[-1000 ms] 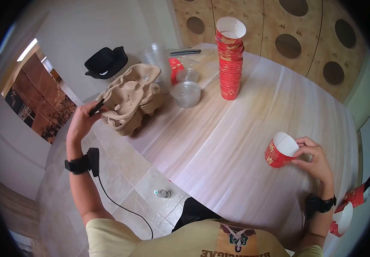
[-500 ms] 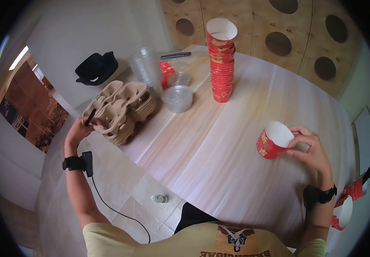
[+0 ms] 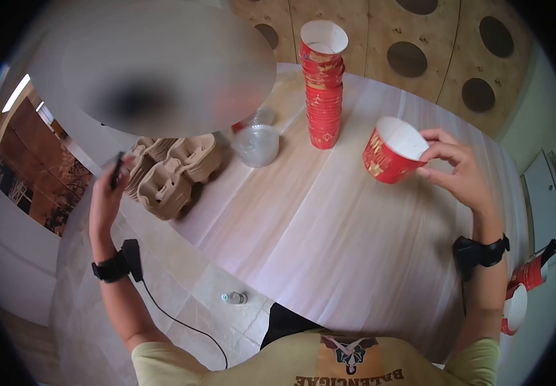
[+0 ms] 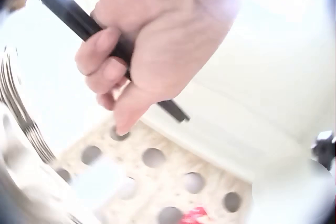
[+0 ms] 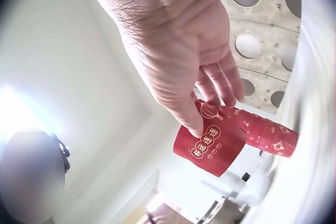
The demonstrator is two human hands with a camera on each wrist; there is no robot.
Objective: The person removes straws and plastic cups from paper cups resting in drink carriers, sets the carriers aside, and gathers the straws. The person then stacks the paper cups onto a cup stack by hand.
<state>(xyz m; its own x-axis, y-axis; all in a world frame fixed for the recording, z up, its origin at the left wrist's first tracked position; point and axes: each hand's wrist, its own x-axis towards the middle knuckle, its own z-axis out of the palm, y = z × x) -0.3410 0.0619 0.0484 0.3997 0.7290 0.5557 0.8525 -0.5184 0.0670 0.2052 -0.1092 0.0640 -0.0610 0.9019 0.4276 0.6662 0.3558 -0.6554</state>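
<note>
My right hand (image 3: 455, 166) pinches the rim of a red paper cup (image 3: 387, 161) with a white inside and gold print. Its mouth tilts toward the hand. In the right wrist view, thumb and fingers hold the cup (image 5: 210, 145) by its edge, with a stack of red cups (image 5: 270, 134) behind. My left hand (image 3: 105, 196) grips a slim black stick (image 4: 79, 19) that runs through the curled fingers, its end showing past the palm. Close to the left hand lie stacked brown pulp cup carriers (image 3: 168, 183) at the table's left edge.
A tall stack of red paper cups (image 3: 325, 109) stands toward the table's far side. Left of it sits a clear plastic cup (image 3: 257, 147). A blurred grey oval hides the upper left. More red cups (image 3: 516, 309) show at the lower right; a bottle (image 3: 234, 298) is on the floor.
My right hand has carried the red cup up and away from me, nearer the cup stack. My left hand has drawn back leftward from the cup carriers, still gripping the black stick.
</note>
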